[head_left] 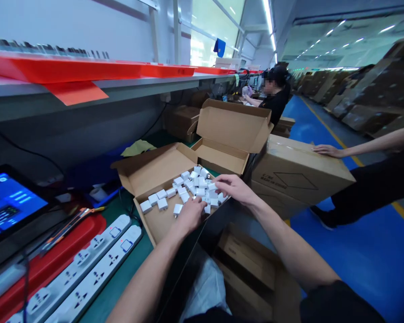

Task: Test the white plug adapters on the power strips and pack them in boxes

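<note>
Many small white plug-in power adapters [182, 190] lie loose in an open cardboard box [158, 222] on the green table. My right hand [237, 189] is over the box's right side, with thumb and fingers closed on a white adapter at the pile's edge. Over the front of the same pile is my left hand [191, 214]. Its fingers are curled down among the adapters, and what they hold, if anything, is hidden.
Behind stands a second open cardboard box [222, 154]. White power strips [97, 273], a red tray [92, 229] and a lit screen [11, 204] are at left. Another person's hand [328, 150] rests on a carton [303, 172] at right. A co-worker [276, 96] sits farther back.
</note>
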Available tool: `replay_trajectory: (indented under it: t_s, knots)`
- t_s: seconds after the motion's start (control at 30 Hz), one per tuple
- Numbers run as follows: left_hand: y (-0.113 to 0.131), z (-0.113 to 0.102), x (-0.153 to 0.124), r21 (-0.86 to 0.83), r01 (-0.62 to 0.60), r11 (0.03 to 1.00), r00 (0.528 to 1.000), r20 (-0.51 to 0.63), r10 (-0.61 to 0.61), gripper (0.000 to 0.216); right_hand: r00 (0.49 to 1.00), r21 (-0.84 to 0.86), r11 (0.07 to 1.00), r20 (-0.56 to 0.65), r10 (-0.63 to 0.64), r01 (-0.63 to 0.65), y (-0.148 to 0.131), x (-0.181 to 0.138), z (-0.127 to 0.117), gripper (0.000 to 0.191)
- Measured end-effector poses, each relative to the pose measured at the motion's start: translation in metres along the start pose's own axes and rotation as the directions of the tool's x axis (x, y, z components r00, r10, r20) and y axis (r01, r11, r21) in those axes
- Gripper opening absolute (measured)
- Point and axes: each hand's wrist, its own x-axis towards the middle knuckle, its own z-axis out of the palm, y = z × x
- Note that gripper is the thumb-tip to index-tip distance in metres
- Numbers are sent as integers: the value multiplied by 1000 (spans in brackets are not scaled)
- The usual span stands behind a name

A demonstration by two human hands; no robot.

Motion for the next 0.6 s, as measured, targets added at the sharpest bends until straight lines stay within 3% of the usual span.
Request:
replay_trajectory:
  t_s: [0.07, 0.1, 0.2, 0.27, 0.3, 0.37, 0.43, 0.53, 0.6]
  knots:
    - [-1, -12, -22, -285, 46, 957, 984, -151, -92, 30, 998, 303, 953, -41, 40, -26, 0, 0, 10, 40]
    - [-1, -20, -38, -452, 70, 889, 964, -199, -177, 32, 998, 397, 917, -42, 56, -35, 0, 0, 20, 42]
    - [3, -46, -101, -862, 88, 498, 884, -163, -439, 43, 995, 510, 855, 35, 89, -94, -5, -2, 62, 45]
    - [8, -57, -150, -965, 66, 255, 808, -98, -581, 51, 988, 486, 865, 143, 60, -123, -14, -1, 96, 46]
    - [11, -60, -175, -980, 65, 189, 757, -75, -649, 52, 978, 454, 884, 209, 17, -112, -20, 0, 113, 45]
    - [13, -61, -221, -981, 112, 156, 642, -48, -765, 54, 935, 369, 929, 332, -123, -9, -35, 4, 148, 41]
    - [11, -58, -262, -959, 204, 199, 547, -57, -835, 55, 857, 263, 943, 416, -303, 205, -52, 9, 182, 37]
    - [-2, -52, -310, -876, 359, 324, 481, -124, -868, 55, 701, 78, 835, 504, -504, 544, -75, 18, 230, 33]
    - [-14, -50, -331, -738, 499, 453, 461, -216, -860, 51, 616, -13, 744, 569, -544, 668, -86, 21, 258, 31]
